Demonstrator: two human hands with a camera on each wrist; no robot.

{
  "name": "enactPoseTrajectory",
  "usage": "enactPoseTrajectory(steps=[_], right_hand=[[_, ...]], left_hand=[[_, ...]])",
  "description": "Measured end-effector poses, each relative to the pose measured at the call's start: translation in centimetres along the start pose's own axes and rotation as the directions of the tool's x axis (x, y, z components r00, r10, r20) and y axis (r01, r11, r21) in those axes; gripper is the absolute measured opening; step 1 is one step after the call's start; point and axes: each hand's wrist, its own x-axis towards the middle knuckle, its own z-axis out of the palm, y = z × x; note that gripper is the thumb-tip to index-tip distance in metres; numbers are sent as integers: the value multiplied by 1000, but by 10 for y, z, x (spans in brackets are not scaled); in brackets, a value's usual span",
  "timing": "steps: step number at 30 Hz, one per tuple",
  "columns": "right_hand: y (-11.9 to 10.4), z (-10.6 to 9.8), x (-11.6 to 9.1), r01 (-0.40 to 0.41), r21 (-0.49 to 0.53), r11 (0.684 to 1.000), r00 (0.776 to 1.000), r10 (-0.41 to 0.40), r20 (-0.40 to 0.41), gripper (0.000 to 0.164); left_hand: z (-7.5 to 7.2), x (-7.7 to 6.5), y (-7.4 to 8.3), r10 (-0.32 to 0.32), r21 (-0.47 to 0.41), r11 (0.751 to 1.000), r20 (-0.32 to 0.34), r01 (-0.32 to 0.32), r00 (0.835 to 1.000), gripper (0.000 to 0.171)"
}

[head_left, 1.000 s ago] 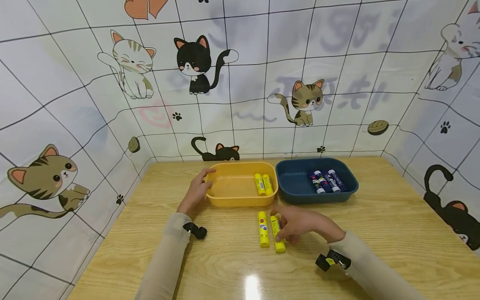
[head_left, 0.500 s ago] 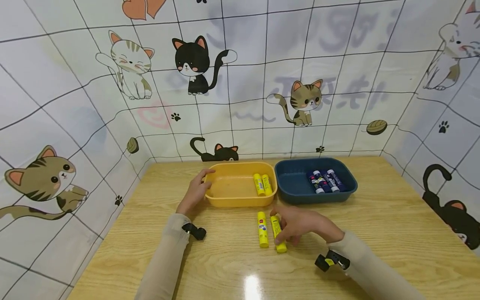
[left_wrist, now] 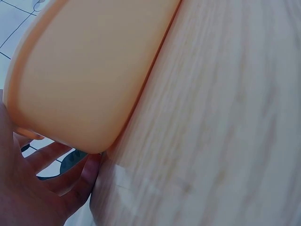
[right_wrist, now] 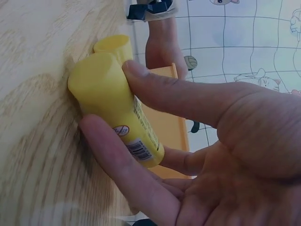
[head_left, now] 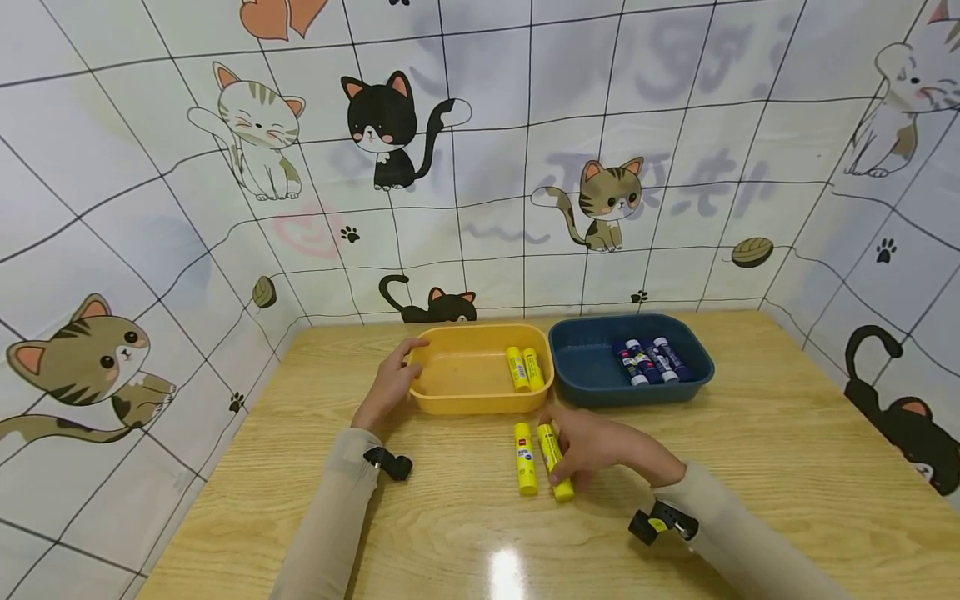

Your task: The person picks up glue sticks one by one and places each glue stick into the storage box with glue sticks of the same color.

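My right hand (head_left: 596, 446) pinches a yellow glue stick (head_left: 553, 462) between thumb and fingers, low over the wooden table. Its barcode label shows in the right wrist view, where the thumb (right_wrist: 174, 92) presses one side of the glue stick (right_wrist: 108, 94). Just left of it, a second yellow glue stick (head_left: 526, 458) lies on the table. My left hand (head_left: 390, 383) grips the left end of a yellow plastic basket (head_left: 480, 403); in the left wrist view its fingers (left_wrist: 70, 181) are at the basket's end wall. Two yellow glue sticks (head_left: 526, 369) lie inside, toward its right end.
A dark blue basket (head_left: 600, 395) stands right of the yellow one, with several dark blue glue sticks (head_left: 652, 362) in its right half. Behind the table (head_left: 450, 517) hangs a white cat-print cloth (head_left: 480, 167), which also runs along both sides.
My right fingers have closed on the right-hand yellow glue stick, which has shifted slightly away from me. The left hand keeps its place on the yellow basket.
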Motion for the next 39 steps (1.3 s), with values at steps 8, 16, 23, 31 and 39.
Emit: enactPoseTrajectory(steps=[8, 16, 23, 31, 39], right_hand=[[-2, 0, 1, 50, -59, 997, 997, -53, -61, 76], [-4, 0, 1, 74, -138, 988, 992, -87, -90, 70], [-6, -1, -1, 86, -146, 986, 991, -100, -94, 66], [-8, -4, -1, 131, -138, 982, 986, -144, -87, 64], [-6, -8, -2, 208, -111, 972, 974, -216, -65, 62]], left_hand=[[0, 0, 0, -1, -2, 1000, 0, 1, 1000, 51], [1, 0, 2, -1, 7, 1000, 1, 1, 1000, 50], [1, 0, 1, -7, 9, 1000, 1, 7, 1000, 51], [0, 0, -1, -7, 9, 1000, -7, 7, 1000, 51], [1, 1, 1, -12, 8, 1000, -9, 12, 1000, 51]])
